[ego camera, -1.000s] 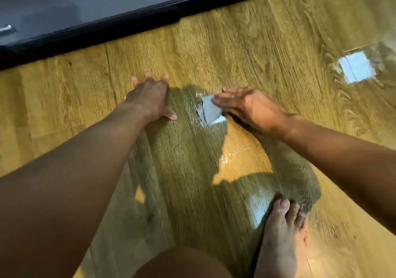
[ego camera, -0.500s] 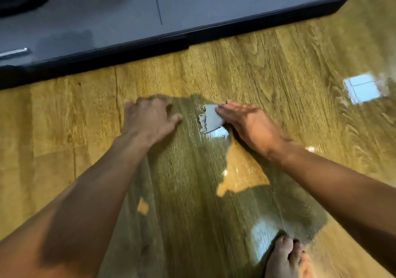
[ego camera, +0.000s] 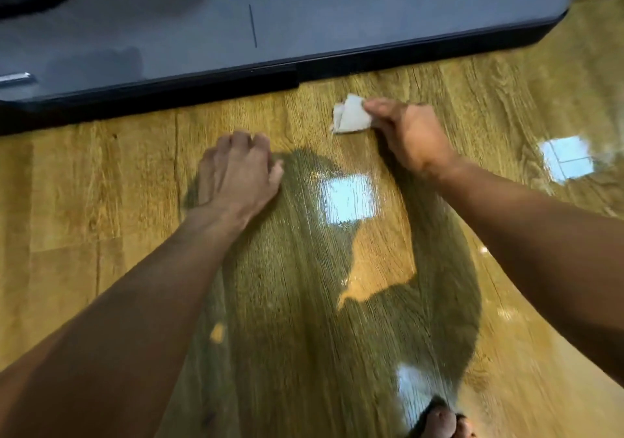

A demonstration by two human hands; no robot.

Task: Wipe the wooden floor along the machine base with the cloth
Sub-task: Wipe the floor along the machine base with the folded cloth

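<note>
- While the right hand (ego camera: 410, 133) pinches the cloth (ego camera: 351, 117) between thumb and curled fingers (ego camera: 378, 106), it presses the crumpled white wad flat against the wooden floor (ego camera: 101, 184).
- The cloth sticks out past that hand's fingertips, on the side towards the left hand (ego camera: 236, 174), and now lies close to the black edge of the machine base (ego camera: 388, 61) without touching it.
- Half a second ago the cloth lay well back from the base and just beside the left hand's thumb; it has since slid forward and away from that hand, so bare floor separates the two.
- The left hand rests on the floor with its fingers clenched under and knuckles up, holding nothing. That matches half a second ago, whereas a second ago its fingers lay spread flat.
- Between the two forearms, just behind the right hand's wrist, a bright square reflection (ego camera: 347, 198) gleams on the wet-looking boards.
- Only the toes of a bare foot (ego camera: 442, 420) show at the bottom edge, less of them than before.
</note>
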